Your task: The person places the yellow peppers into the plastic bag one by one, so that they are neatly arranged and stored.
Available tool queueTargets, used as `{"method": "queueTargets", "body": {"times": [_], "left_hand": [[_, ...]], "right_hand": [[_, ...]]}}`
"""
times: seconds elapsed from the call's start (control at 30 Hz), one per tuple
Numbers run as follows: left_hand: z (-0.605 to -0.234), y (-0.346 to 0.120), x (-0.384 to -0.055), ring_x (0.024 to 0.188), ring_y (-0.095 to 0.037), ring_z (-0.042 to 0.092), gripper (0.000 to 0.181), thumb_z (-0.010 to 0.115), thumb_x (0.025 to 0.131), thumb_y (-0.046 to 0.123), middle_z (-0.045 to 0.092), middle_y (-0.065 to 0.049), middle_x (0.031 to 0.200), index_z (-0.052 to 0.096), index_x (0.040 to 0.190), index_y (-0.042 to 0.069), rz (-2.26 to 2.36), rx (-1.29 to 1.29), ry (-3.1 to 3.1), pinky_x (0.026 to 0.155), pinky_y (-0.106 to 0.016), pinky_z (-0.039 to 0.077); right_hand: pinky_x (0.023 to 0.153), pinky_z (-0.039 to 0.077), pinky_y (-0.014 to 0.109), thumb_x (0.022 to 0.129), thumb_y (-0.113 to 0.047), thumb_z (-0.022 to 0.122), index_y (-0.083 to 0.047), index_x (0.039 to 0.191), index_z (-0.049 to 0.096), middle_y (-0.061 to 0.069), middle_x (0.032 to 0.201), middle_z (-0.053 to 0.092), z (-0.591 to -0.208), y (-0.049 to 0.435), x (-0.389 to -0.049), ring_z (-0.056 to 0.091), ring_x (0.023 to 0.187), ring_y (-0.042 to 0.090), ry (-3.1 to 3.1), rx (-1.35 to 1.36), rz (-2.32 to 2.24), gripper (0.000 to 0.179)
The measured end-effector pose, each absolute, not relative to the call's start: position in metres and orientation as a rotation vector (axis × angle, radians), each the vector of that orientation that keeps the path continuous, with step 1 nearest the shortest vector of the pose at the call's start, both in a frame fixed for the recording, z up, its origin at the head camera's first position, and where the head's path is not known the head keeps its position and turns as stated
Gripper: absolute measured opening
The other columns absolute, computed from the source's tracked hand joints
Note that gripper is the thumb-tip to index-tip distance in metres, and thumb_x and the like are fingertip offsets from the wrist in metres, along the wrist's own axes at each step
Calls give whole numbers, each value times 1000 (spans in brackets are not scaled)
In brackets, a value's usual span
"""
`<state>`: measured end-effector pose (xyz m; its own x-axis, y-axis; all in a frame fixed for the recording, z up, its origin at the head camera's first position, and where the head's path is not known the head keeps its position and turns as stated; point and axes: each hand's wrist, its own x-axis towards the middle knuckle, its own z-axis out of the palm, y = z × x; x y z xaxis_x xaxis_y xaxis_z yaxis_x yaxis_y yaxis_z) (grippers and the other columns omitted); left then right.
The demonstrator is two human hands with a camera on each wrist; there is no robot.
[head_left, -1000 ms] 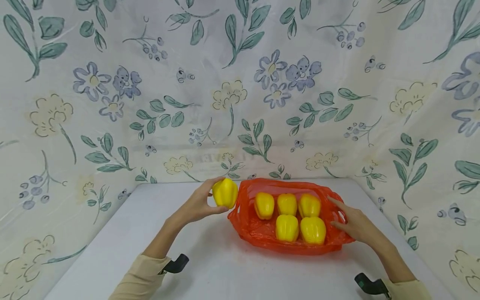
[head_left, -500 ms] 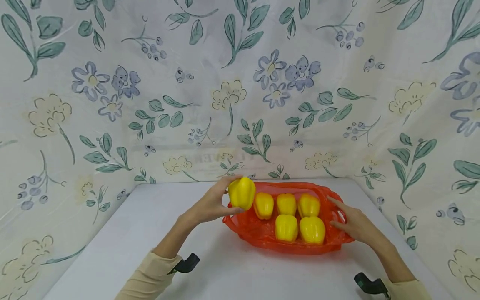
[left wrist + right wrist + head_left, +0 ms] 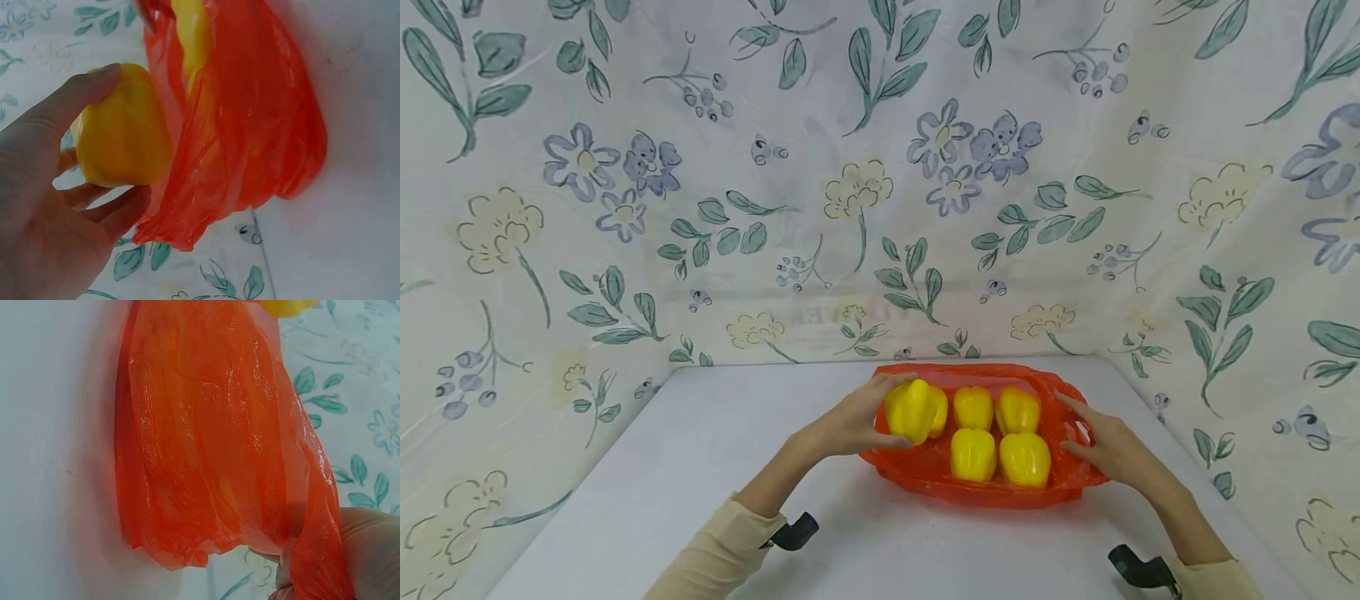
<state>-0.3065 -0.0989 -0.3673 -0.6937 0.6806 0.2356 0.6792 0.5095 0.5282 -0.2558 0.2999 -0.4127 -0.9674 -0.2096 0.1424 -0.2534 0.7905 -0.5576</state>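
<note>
A yellow bell pepper [image 3: 906,414] is pinched between the thumb and fingers of my left hand [image 3: 857,421], over the left part of an open red plastic bag [image 3: 955,493]. In the left wrist view, the held pepper [image 3: 125,128] is beside the bag's crumpled rim [image 3: 181,206]. Several more yellow peppers [image 3: 1026,460] sit in two rows inside the bag, one partly hidden behind the held one. My right hand [image 3: 1108,446] holds the bag's right edge near its handle hole. In the right wrist view, the bag film [image 3: 200,425] covers much of that hand's fingers.
The bag lies on a white table [image 3: 865,542] toward its back edge. Behind it hangs a floral-print sheet [image 3: 805,250], which also spans both sides. A black wrist camera [image 3: 793,531] sits at the left cuff, another camera [image 3: 1142,571] at the right.
My left hand has carried the pepper rightward, from beside the bag to over its left part, and lowered it over the last half second. The right hand stays in place.
</note>
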Motion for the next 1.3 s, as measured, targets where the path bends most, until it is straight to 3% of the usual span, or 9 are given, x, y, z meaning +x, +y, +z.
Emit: {"method": "queueTargets", "body": {"times": [0.17,0.5,1.3], "left_hand": [[-377,-92,-309,124,-14,49,86,80,80,38,42,2,146,32,151,29,845,1178,2733,97,-32,53],[-391,-80,-308,133,-21,45,90,77,80,47,38,-2,153,30,153,28,657,1040,2725,102,-40,52],[-409,-69,-309,135,-22,44,87,78,81,42,40,-5,151,33,153,22,527,1077,2709,104,-43,50]], "right_hand": [[62,58,23,87,-16,72,-11,152,31,33,137,49,-413,299,-256,56,76,15,-2909,360,911,77],[61,56,21,88,-15,72,-11,152,32,32,133,52,-412,299,-256,55,71,14,-2903,363,912,76],[63,58,23,87,-14,72,-10,151,33,33,134,51,-413,299,-256,56,74,14,-2892,375,891,75]]}}
